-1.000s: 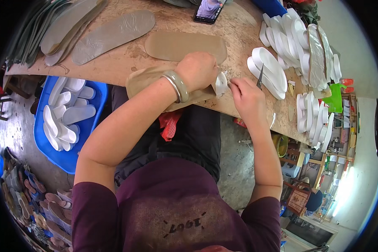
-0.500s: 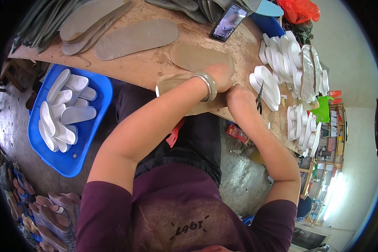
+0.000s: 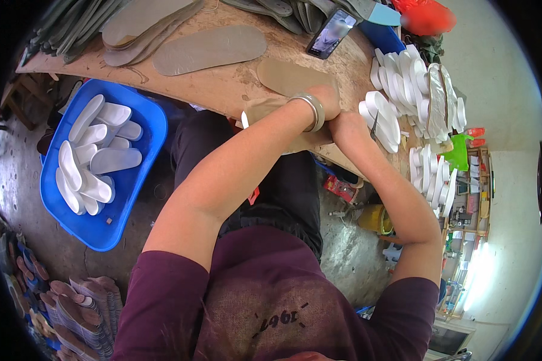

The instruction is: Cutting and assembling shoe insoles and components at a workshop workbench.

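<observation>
Mid-frame, the tan sole (image 3: 265,109) overhangs the table (image 3: 223,85); it could slip off if the left hand (image 3: 325,100) or right hand (image 3: 348,127) slackens. Hidden fingers: I can't tell their grip.

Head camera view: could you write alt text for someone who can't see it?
A person's bare left hand and right hand meet near one end of a tan, sole-shaped sheet at a worn wooden table's edge, their grip hidden. White sole-shaped pieces cluster at right; more lie in a blue plastic tub at left.
</observation>
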The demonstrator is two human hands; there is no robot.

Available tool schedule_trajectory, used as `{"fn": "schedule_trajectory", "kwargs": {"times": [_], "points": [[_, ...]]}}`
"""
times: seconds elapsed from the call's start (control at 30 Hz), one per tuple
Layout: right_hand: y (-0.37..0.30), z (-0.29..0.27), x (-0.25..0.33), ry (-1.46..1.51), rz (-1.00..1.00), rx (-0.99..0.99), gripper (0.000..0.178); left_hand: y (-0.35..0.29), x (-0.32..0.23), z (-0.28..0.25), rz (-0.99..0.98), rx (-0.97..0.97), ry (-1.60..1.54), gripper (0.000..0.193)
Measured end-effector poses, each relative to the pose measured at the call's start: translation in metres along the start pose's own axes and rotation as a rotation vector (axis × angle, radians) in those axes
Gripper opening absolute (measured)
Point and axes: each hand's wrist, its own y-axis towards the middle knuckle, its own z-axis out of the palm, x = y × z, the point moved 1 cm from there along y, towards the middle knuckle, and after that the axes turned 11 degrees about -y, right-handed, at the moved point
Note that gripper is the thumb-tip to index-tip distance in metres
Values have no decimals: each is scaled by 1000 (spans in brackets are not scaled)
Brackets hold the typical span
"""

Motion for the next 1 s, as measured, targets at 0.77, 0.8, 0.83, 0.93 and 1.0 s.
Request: {"fn": "schedule_trajectory", "kwargs": {"times": [0.77, 0.8, 0.83, 0.93, 1.0], "points": [[-76, 34, -76, 611, 379, -153, 17, -3, 9, 1, 31, -38, 6, 20], [-88, 30, -76, 618, 375, -161, 17, -4, 7, 2, 29, -43, 15, 20], [-96, 28, -75, 727, 445, 18, 16, -6, 6, 1, 40, -29, 51, 19], [-109, 30, -65, 896, 556, 122, 13, -6, 7, 1, 32, -21, 69, 19], [-111, 39, -58, 981, 588, -37, 14, -6, 10, 1, 20, 3, 31, 21]]}}
